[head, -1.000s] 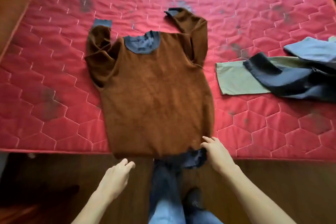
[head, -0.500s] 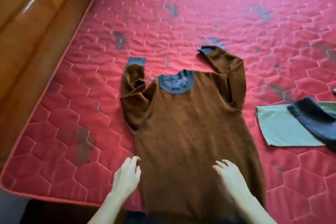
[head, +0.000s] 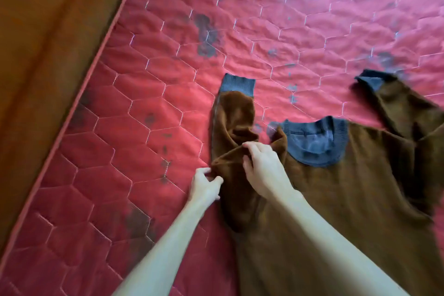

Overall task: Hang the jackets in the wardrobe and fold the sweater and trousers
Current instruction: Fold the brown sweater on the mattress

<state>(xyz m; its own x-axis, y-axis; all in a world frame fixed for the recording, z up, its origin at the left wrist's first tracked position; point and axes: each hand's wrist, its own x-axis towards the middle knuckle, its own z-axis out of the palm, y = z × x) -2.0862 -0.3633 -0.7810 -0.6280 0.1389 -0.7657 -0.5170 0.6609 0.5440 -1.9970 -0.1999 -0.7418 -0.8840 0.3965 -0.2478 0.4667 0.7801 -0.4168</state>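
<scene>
A brown sweater with a grey collar and grey cuffs lies flat on the red quilted mattress. Its left sleeve is bunched and bent upward, the grey cuff pointing away from me. My left hand pinches the outer edge of that sleeve near the shoulder. My right hand grips a fold of the same sleeve just beside the collar. The other sleeve lies folded at the far right. The trousers and jackets are out of view.
A brown wooden bed frame runs along the mattress's left edge. The mattress surface carries several dark worn patches.
Both hands have moved up from the sweater's hem to its left shoulder and taken hold of the bunched sleeve. The camera has swung left and closer, so the clothes at right have left the view.
</scene>
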